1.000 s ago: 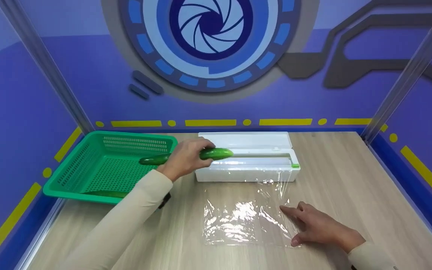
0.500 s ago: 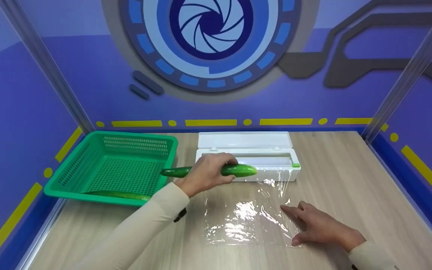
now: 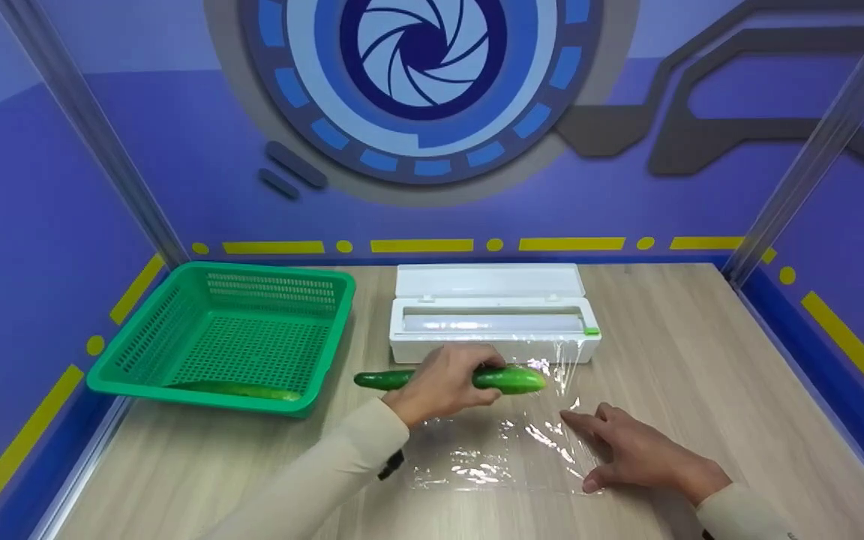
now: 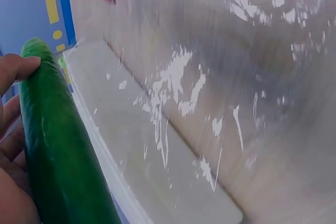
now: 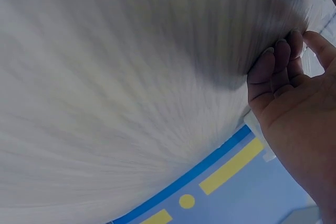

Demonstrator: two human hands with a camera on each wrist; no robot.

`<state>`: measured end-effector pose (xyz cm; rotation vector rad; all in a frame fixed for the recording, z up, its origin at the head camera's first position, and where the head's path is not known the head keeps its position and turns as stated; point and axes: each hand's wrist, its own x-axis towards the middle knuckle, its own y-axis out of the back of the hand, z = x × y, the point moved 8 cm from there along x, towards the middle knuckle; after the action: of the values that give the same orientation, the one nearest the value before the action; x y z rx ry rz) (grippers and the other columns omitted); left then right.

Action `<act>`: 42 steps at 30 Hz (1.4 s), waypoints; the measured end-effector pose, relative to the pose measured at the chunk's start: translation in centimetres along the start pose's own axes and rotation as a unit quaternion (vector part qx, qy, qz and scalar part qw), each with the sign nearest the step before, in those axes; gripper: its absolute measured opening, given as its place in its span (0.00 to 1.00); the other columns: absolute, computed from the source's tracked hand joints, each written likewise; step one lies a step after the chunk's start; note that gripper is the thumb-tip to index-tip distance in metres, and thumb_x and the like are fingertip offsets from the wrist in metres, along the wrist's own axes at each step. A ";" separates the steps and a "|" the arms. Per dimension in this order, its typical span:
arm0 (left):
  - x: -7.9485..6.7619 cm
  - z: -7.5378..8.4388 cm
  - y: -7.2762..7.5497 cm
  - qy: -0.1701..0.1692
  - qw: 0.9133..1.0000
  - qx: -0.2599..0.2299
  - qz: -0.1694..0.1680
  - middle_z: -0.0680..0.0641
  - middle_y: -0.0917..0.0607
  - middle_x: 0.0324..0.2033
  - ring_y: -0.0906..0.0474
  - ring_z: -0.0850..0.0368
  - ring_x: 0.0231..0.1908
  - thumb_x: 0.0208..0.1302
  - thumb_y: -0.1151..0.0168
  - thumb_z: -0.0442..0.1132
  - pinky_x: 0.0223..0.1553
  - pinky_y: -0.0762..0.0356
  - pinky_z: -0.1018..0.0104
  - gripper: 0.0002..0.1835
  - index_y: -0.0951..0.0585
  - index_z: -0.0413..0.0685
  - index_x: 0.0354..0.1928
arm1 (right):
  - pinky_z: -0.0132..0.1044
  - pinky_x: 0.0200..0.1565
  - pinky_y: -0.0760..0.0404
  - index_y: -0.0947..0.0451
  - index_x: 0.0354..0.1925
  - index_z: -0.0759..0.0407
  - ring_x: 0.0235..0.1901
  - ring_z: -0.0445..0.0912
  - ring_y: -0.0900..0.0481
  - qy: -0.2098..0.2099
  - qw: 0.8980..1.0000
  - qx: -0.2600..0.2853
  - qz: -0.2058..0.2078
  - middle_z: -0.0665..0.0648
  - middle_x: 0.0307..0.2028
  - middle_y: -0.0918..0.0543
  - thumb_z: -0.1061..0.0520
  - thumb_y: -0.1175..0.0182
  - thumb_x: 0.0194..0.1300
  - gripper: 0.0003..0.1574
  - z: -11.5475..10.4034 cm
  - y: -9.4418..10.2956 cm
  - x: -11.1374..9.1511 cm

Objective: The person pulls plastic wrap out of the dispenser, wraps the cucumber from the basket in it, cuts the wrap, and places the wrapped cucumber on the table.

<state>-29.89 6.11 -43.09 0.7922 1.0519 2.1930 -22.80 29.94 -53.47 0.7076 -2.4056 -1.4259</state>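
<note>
A green cucumber (image 3: 520, 380) is gripped across its middle by my left hand (image 3: 443, 384), above the film on the table. In the left wrist view, the thumb lies along the cucumber (image 4: 60, 129). Clear cling film (image 3: 462, 469) spreads over the tabletop, drawn out from a white cling film dispenser (image 3: 492, 349) whose lid stands raised. At the film's right edge rests my right hand (image 3: 642, 454), its index finger and thumb spread apart and touching down there. The right wrist view shows this hand (image 5: 302, 103) with its fingertips at the table surface.
A green plastic basket (image 3: 94, 381) stands on the left, with another cucumber (image 3: 241, 389) lying inside along its near side. Blue printed panels (image 3: 432, 217) enclose the back and both sides of the wooden table (image 3: 672, 337).
My left hand has carried the cucumber right and toward me, from over the basket edge and dispenser to above the film. The right hand has stayed in place.
</note>
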 end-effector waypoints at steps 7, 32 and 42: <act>-0.1 0.6 -2.9 0.002 1.000 -0.016 -0.007 0.58 0.10 0.40 0.22 0.70 0.35 0.59 0.20 0.39 0.41 0.24 0.76 0.16 0.11 0.51 0.49 | 0.34 0.36 0.34 0.29 0.76 0.55 0.35 0.39 0.38 -0.010 1.000 -0.006 -0.005 0.47 0.38 0.36 0.28 0.21 0.50 0.63 0.2 0.0 0.0; 0.4 0.9 -8.6 -0.011 0.999 -0.031 -0.025 0.61 0.10 0.37 0.24 0.75 0.35 0.56 0.18 0.42 0.42 0.27 0.79 0.14 0.09 0.53 0.45 | 0.34 0.34 0.33 0.30 0.77 0.50 0.33 0.39 0.37 -0.022 1.000 0.001 -0.006 0.48 0.38 0.35 0.29 0.20 0.50 0.63 0.3 0.0 0.2; 0.9 1.7 -10.1 -0.008 0.999 -0.028 -0.043 0.60 0.09 0.39 0.22 0.74 0.37 0.57 0.18 0.43 0.44 0.27 0.79 0.15 0.09 0.53 0.47 | 0.34 0.34 0.34 0.30 0.77 0.52 0.34 0.39 0.38 -0.012 1.000 -0.004 -0.009 0.47 0.38 0.34 0.28 0.22 0.51 0.63 0.2 0.0 0.2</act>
<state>-26.87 12.87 -50.21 0.7256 0.9930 2.1313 -23.08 30.02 -53.61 0.7154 -2.4162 -1.4574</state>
